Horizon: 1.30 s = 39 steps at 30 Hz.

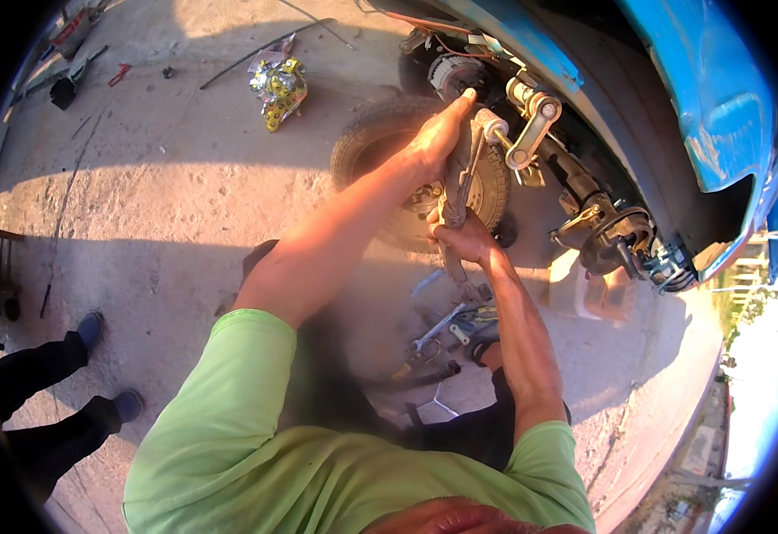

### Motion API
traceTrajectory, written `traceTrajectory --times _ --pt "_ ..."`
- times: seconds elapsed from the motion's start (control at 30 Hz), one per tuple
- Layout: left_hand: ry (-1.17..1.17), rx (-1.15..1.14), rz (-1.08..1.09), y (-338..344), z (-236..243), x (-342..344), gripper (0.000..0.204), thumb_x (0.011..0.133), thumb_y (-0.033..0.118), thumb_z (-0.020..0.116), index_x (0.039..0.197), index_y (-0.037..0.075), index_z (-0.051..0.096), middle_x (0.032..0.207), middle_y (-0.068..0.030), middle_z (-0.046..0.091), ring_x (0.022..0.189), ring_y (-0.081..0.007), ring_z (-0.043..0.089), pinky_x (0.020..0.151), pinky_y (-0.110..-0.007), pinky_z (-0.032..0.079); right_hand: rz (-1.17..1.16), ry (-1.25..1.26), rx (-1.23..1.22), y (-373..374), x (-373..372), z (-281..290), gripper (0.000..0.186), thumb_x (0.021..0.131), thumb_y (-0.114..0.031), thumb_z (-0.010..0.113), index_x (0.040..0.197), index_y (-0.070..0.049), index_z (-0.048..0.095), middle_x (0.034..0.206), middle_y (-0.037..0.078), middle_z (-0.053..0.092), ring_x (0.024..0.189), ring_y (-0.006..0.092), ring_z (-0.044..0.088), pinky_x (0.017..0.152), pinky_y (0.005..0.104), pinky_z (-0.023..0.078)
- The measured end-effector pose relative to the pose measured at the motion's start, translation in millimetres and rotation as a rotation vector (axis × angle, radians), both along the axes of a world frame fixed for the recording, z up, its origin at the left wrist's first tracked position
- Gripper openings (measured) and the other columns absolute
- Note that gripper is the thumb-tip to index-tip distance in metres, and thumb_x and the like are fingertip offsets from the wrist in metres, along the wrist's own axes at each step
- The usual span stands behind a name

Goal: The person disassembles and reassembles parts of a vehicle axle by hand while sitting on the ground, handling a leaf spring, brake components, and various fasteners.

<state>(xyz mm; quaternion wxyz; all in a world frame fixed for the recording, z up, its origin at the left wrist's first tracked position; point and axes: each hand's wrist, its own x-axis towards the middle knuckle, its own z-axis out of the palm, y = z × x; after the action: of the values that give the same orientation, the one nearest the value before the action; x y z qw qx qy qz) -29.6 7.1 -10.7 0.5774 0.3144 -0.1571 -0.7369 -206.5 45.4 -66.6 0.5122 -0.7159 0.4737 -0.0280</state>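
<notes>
A long, rusty metal bar-like part (453, 212), perhaps a suspension arm, stands between my hands below the raised vehicle. My left hand (438, 142) is against its upper end, thumb pointing up and the other fingers mostly hidden behind it. Lower down, my right hand (467, 238) closes round the same part. Just right of the upper end, a pale cylindrical bushing (493, 126) joins a metal link (536, 133) under the bodywork. Behind my hands a wheel with a tyre (362, 142) lies on the ground.
Blue bodywork (718, 98) overhangs the right side, with a hub assembly (616, 240) beneath. Wrenches (441, 327) and other tools lie near my legs. A translucent container (589, 289) stands right. A shiny yellow bag (279, 89) lies far left; another person's legs (60, 360) are at left.
</notes>
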Motion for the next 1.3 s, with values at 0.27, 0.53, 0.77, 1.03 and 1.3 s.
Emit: traceTrajectory --times 0.27,0.53,0.77,1.03,1.3 --pt "-0.200 0.084 0.092 -12.9 -3.9 -22.8 0.060 0.095 0.058 0.052 0.110 0.002 0.066 0.104 -0.0175 0.065 0.093 -0.0231 0.059 0.082 -0.041 0.047 0.080 0.148 -0.039 0.9 -19.5 20.5 0.031 0.073 -0.021 0.069 0.100 -0.004 0.066 0.087 0.008 0.069 0.087 0.0217 0.067 0.081 0.0356 0.052" --pt "-0.251 0.112 0.089 -12.1 -2.1 -19.7 0.059 0.095 0.054 0.052 0.101 -0.003 0.065 0.099 -0.0188 0.065 0.091 -0.0279 0.059 0.082 -0.044 0.045 0.069 0.168 0.056 16.9 -4.4 31.0 0.042 0.078 -0.029 0.069 0.110 -0.001 0.065 0.097 0.009 0.071 0.094 0.0210 0.066 0.086 0.0352 0.051" --pt "-0.384 0.063 0.032 -17.4 3.1 -9.0 0.062 0.096 0.054 0.050 0.107 -0.005 0.065 0.106 -0.0208 0.065 0.098 -0.0287 0.060 0.086 -0.045 0.046 -0.197 -0.632 0.408 6.3 -27.2 55.2 0.076 0.093 -0.050 0.054 0.154 -0.007 0.034 0.143 0.013 0.051 0.132 0.0277 0.048 0.110 0.0454 0.037" --pt "-0.338 0.069 -0.005 -4.3 17.6 -9.0 0.058 0.097 0.055 0.049 0.100 -0.001 0.063 0.088 -0.0135 0.060 0.081 -0.0229 0.056 0.073 -0.039 0.044 -0.663 -0.762 -0.321 -10.2 68.1 136.7 0.072 0.103 -0.061 0.033 0.143 -0.002 0.047 0.138 0.016 0.055 0.124 0.0280 0.056 0.105 0.0424 0.042" --pt "-0.132 -0.159 0.042 -10.9 14.2 -34.7 0.056 0.100 0.048 0.045 0.118 0.000 0.068 0.111 -0.0127 0.069 0.099 -0.0209 0.062 0.085 -0.036 0.048 -0.454 -0.513 -0.696 -24.2 44.0 131.6 0.069 0.105 -0.053 0.037 0.131 0.007 0.058 0.122 0.021 0.066 0.111 0.0264 0.064 0.095 0.0372 0.049"
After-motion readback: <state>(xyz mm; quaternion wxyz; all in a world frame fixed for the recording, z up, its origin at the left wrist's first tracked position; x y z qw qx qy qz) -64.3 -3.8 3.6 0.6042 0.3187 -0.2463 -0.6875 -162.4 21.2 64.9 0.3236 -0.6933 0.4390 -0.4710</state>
